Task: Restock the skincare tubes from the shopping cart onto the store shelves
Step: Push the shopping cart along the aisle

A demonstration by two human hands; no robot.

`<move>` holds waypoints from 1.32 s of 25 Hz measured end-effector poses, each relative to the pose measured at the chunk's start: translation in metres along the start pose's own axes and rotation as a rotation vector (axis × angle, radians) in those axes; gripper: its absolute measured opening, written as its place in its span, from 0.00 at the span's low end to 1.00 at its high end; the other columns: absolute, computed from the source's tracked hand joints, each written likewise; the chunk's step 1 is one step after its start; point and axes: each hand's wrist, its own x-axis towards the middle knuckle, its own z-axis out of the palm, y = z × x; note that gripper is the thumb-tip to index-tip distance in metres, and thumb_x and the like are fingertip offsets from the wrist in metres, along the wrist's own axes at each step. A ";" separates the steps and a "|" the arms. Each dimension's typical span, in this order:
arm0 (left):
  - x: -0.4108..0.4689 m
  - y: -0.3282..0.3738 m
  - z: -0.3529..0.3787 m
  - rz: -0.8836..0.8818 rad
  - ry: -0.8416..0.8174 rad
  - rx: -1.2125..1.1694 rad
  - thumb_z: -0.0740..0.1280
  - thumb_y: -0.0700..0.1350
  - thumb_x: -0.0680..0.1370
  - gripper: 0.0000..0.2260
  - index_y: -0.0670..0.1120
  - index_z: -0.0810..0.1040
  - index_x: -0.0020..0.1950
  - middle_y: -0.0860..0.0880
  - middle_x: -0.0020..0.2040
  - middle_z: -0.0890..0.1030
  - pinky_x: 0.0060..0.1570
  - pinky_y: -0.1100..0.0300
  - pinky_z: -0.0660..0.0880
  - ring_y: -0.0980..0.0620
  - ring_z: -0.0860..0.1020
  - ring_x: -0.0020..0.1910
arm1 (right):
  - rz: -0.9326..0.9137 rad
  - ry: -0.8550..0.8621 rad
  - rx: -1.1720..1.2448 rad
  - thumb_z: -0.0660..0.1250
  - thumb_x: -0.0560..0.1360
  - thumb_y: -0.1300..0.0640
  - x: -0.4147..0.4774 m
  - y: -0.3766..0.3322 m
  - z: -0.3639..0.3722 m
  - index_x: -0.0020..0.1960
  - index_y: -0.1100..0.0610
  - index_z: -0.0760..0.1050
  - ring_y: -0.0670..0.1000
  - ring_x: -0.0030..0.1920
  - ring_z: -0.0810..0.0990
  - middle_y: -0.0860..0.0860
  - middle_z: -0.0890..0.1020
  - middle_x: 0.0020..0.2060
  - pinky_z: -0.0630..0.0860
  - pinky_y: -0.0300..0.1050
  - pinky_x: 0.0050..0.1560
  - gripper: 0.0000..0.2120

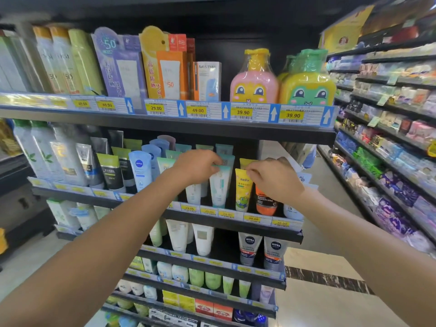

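Note:
Both my hands reach to the second shelf of the black store rack. My left hand pinches the top of a white and teal tube that stands cap down in the row. My right hand pinches the top edge of a yellow tube with a green frog picture, standing right beside it. An orange tube stands under my right hand, partly hidden. The shopping cart is out of view.
Sunscreen boxes and cartoon bottles fill the top shelf. Blue Nivea tubes and dark tubes stand to the left. Lower shelves hold white, green and grey Nivea tubes. An aisle with a tiled floor and another rack lies to the right.

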 end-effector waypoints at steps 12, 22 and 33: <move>0.002 -0.009 -0.002 0.107 -0.028 -0.104 0.65 0.50 0.84 0.15 0.54 0.79 0.71 0.55 0.69 0.80 0.64 0.46 0.77 0.51 0.78 0.66 | -0.039 -0.029 0.084 0.58 0.83 0.48 0.001 0.004 -0.003 0.56 0.47 0.82 0.52 0.47 0.82 0.47 0.86 0.43 0.75 0.51 0.59 0.14; -0.028 -0.102 -0.018 -0.033 0.078 0.053 0.63 0.52 0.82 0.19 0.56 0.75 0.73 0.52 0.72 0.77 0.60 0.49 0.78 0.47 0.78 0.67 | -0.015 0.114 -0.010 0.62 0.80 0.42 0.019 -0.059 -0.007 0.67 0.45 0.76 0.52 0.67 0.73 0.45 0.80 0.63 0.68 0.55 0.65 0.18; -0.016 -0.155 -0.016 0.145 -0.080 -0.047 0.69 0.52 0.82 0.09 0.54 0.85 0.59 0.55 0.54 0.84 0.51 0.50 0.80 0.53 0.80 0.50 | -0.010 -0.173 0.032 0.58 0.84 0.47 0.081 -0.121 0.018 0.41 0.54 0.75 0.50 0.37 0.77 0.51 0.78 0.33 0.69 0.58 0.64 0.17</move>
